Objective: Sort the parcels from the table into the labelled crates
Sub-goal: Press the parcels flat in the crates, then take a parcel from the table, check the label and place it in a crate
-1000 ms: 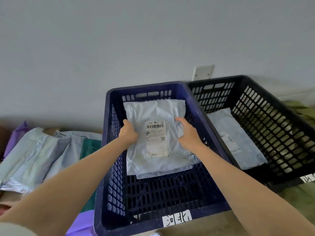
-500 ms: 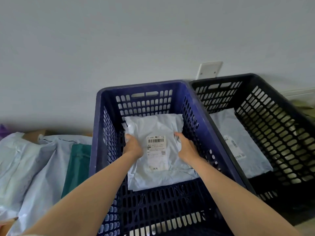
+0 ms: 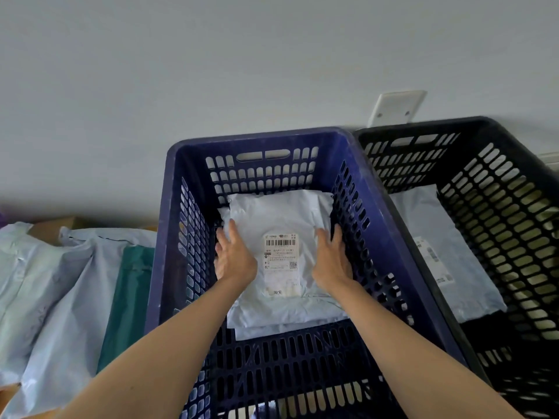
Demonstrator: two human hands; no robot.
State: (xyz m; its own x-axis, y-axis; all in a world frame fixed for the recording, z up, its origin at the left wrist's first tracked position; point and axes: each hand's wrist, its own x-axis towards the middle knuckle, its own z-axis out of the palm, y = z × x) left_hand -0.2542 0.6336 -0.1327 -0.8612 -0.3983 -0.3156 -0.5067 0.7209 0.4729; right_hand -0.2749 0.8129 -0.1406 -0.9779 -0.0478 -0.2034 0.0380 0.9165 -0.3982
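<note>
Left hand (image 3: 234,261), right hand (image 3: 331,263) — on parcel (image 3: 281,213)

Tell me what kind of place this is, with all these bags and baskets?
Probably a small parcel-sorting spot, like a mailroom. The blue crate holds a barcoded parcel, the black crate beside it holds a second parcel, and mailer bags lie piled to the side.

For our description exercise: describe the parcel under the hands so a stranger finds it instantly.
Find the blue crate, left of the black crate by the wall. Its top parcel lies flat under the left hand and right hand. Unlike the black crate's parcel, its barcode label shows between two hands.
</note>
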